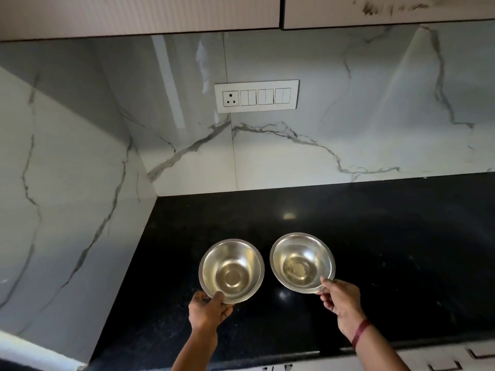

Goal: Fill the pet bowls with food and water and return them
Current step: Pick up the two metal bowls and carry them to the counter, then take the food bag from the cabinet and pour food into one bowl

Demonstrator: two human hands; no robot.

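Note:
Two round steel bowls are over the black counter (375,236). My left hand (207,310) grips the near rim of the left bowl (231,270), which looks empty and shiny inside. My right hand (340,301) pinches the near right rim of the right bowl (302,262); it seems to hold a little clear water, though I cannot tell for sure. The bowls are side by side, a small gap between them. I cannot tell whether they rest on the counter or hover just above it.
White marble-look walls close the counter at the back and the left, forming a corner. A white switch panel with a socket (256,96) is on the back wall. Upper cabinets (139,14) hang overhead. Drawer fronts with handles (455,360) lie below the counter edge.

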